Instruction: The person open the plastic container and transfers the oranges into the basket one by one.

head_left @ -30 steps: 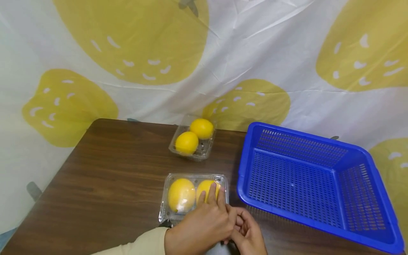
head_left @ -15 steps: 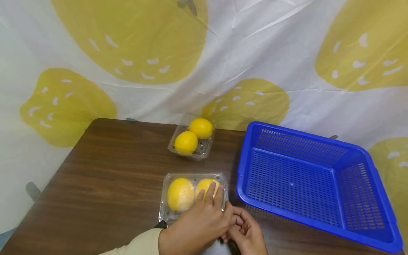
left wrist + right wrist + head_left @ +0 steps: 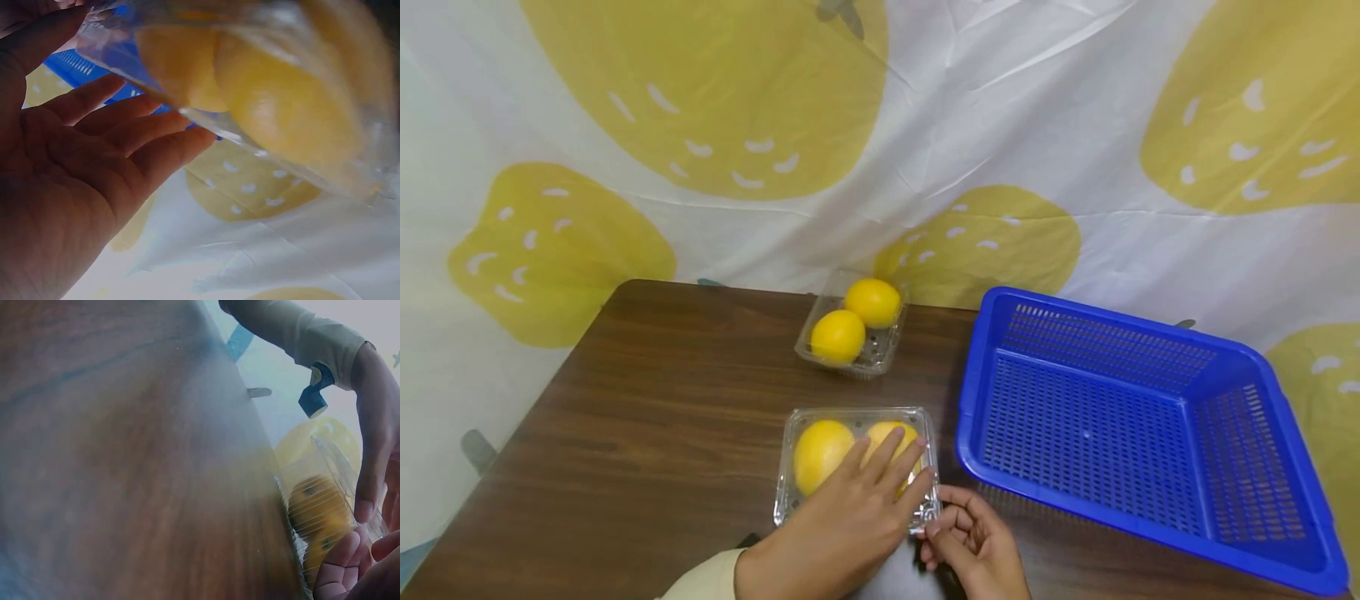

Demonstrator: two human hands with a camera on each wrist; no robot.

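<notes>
1. Pressing too hard with your left hand (image 3: 857,508) could squash the near clear box (image 3: 785,454), low in the middle of the frame. Its fingers are straight and spread, lying on the lid.
2. Your right hand (image 3: 977,546) has its thumb and curled fingers pinching the box's front right corner. A hard tug there might crack the thin plastic or make your fingers slip.
3. If the box tips toward the bottom of the frame, the left fruit (image 3: 822,454) and right fruit (image 3: 887,437) inside might bump together, or roll out if the lid pops up.
4. Your left hand hides much of the front edge, so you can't tell from above if that side is snapped down.
5. Watch the blue basket (image 3: 972,400) at the right. Its corner is just beside your right hand, so a quick swing that way could knock it.
6. Past the near box, in the middle of the frame, a far clear box (image 3: 868,367) holds two more yellow fruits (image 3: 838,336). Pushing the near box up the table (image 3: 662,417) could bump it.
</notes>
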